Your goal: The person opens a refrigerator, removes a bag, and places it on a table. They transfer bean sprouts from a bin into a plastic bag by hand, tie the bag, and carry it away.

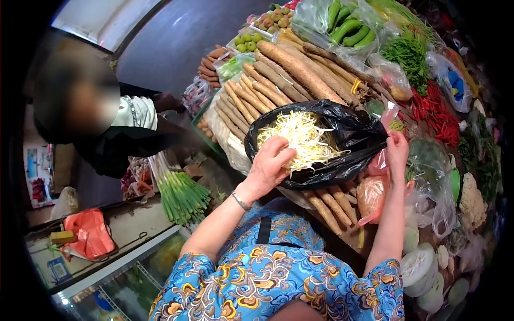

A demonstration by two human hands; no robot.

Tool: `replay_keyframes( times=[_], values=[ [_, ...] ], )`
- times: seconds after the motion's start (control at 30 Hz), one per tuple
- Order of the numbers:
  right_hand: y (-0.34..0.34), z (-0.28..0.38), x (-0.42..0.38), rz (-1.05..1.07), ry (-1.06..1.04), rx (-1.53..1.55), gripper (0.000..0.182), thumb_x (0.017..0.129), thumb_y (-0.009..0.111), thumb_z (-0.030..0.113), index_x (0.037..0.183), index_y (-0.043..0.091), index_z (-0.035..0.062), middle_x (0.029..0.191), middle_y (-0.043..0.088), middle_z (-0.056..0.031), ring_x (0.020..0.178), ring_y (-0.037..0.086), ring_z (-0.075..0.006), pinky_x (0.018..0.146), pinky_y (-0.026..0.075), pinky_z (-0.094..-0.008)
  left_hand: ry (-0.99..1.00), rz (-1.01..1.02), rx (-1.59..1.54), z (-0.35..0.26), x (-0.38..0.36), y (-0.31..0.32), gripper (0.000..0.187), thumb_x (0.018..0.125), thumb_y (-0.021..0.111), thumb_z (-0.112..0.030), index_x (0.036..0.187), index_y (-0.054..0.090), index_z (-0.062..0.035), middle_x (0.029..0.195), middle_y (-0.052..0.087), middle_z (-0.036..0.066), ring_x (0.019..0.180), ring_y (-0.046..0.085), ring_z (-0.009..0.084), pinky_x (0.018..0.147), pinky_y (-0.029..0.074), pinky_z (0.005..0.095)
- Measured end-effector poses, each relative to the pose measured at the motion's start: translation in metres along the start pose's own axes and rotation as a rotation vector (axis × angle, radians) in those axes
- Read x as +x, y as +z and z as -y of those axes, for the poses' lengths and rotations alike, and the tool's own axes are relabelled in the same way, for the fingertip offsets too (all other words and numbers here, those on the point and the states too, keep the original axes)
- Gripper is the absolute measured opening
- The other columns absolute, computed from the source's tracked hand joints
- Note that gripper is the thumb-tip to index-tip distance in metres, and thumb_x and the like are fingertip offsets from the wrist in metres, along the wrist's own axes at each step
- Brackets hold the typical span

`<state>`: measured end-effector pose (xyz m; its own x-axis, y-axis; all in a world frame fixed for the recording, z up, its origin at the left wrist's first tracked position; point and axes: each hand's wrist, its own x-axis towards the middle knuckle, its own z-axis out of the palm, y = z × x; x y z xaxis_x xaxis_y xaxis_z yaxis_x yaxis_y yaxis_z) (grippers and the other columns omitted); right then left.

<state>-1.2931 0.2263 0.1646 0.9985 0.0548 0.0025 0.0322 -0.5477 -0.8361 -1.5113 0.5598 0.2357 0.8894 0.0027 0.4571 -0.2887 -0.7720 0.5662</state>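
Observation:
A black plastic bag, its mouth spread wide, holds a heap of pale bean sprouts. It lies over the long roots in front of me. My left hand, with a bracelet at the wrist, is at the near left side of the heap, fingers curled closed on some sprouts; their tips are partly hidden. On the other side, my right hand pinches the bag's right edge and pulls it outward. Pinkish thin plastic shows right by those fingers.
Long brown roots are stacked beyond the bag. Green bananas, red chillies and cut winter melon lie to the right. Spring onions stand at left, above a glass-topped case. Another person stands across at the left.

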Motion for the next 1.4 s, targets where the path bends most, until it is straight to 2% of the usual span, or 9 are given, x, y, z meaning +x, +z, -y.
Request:
replay_keyframes(
  times=[0.13,0.33,0.4,0.63,0.83,0.93,1.0,1.23,1.4],
  values=[
    [-0.015,0.018,-0.023,0.17,0.124,0.17,0.028,0.089,0.06,0.007,0.116,0.062,0.0003,0.1,0.067,-0.0056,0.087,0.06,-0.0128,0.079,0.046,-0.0248,-0.063,0.073,-0.081,0.01,0.001,-0.004,0.034,0.068,0.066,0.003,0.1,0.062,-0.0065,0.104,0.054,0.014,0.102,0.055,0.0339,0.09,0.046,0.0411],
    [-0.045,0.125,-0.094,-0.112,-0.034,0.119,0.032,0.092,0.063,0.011,0.123,0.06,0.003,0.108,0.066,-0.0055,0.089,0.059,-0.0092,0.077,0.048,-0.0245,-0.102,0.08,-0.156,0.015,-0.018,-0.011,0.045,0.062,0.069,0.003,0.104,0.058,-0.0067,0.112,0.052,0.015,0.111,0.05,0.0367,0.095,0.043,0.0421],
    [-0.027,0.176,-0.125,0.144,-0.034,0.06,0.034,0.093,0.061,0.009,0.126,0.058,0.0054,0.109,0.067,-0.0054,0.091,0.062,-0.012,0.079,0.05,-0.0268,-0.107,0.087,-0.183,0.017,-0.017,-0.012,0.044,0.063,0.07,0.003,0.104,0.058,-0.0064,0.112,0.052,0.015,0.11,0.05,0.0365,0.095,0.043,0.0418],
    [0.057,0.156,-0.165,0.472,-0.148,-0.397,0.026,0.083,0.066,0.017,0.105,0.056,0.0052,0.09,0.065,-0.0196,0.087,0.063,-0.0391,0.075,0.048,-0.0453,-0.135,0.104,-0.278,0.031,-0.01,-0.017,0.039,0.067,0.074,-0.001,0.103,0.059,-0.0052,0.108,0.052,0.014,0.107,0.051,0.0357,0.093,0.044,0.04],
    [0.03,0.138,-0.204,0.664,-0.121,-0.403,0.017,0.081,0.069,0.011,0.092,0.062,0.0011,0.073,0.059,-0.0102,0.069,0.06,-0.0203,0.065,0.047,-0.0342,-0.039,0.057,-0.161,0.029,-0.019,-0.009,0.038,0.066,0.07,0.001,0.101,0.057,-0.0051,0.109,0.051,0.016,0.106,0.051,0.0375,0.09,0.045,0.0422],
    [0.025,0.12,-0.208,0.488,-0.031,-0.355,0.021,0.08,0.069,0.014,0.097,0.063,0.0025,0.084,0.065,-0.0148,0.082,0.064,-0.0322,0.071,0.049,-0.0401,0.082,0.133,0.024,0.026,-0.044,0.007,0.037,0.066,0.065,0.003,0.101,0.057,-0.0083,0.112,0.05,0.016,0.11,0.048,0.0371,0.091,0.045,0.0435],
    [0.024,0.121,-0.21,0.504,-0.008,-0.398,0.027,0.081,0.068,0.013,0.107,0.064,0.0041,0.085,0.065,-0.0126,0.079,0.064,-0.0272,0.071,0.05,-0.0363,0.069,0.189,0.046,0.02,-0.051,0.002,0.037,0.068,0.064,0.002,0.102,0.057,-0.0098,0.114,0.049,0.016,0.113,0.047,0.0369,0.093,0.045,0.0437],
    [0.012,0.169,-0.226,0.285,0.144,0.272,0.036,0.093,0.06,0.009,0.128,0.057,0.0036,0.088,0.061,0.0,0.078,0.058,-0.0069,0.069,0.047,-0.0224,0.001,0.204,-0.171,0.021,-0.026,-0.025,0.055,0.069,0.072,0.0,0.12,0.055,-0.0099,0.128,0.047,0.02,0.118,0.048,0.0395,0.098,0.044,0.0444],
    [0.005,0.183,-0.242,0.275,0.257,0.573,0.034,0.098,0.055,0.012,0.131,0.055,0.0031,0.089,0.064,-0.0027,0.079,0.06,-0.0085,0.067,0.048,-0.0211,-0.025,0.251,-0.161,0.017,-0.01,-0.024,0.055,0.076,0.072,-0.005,0.127,0.052,-0.0102,0.134,0.046,0.021,0.12,0.05,0.0396,0.1,0.046,0.0413]
  ],
)
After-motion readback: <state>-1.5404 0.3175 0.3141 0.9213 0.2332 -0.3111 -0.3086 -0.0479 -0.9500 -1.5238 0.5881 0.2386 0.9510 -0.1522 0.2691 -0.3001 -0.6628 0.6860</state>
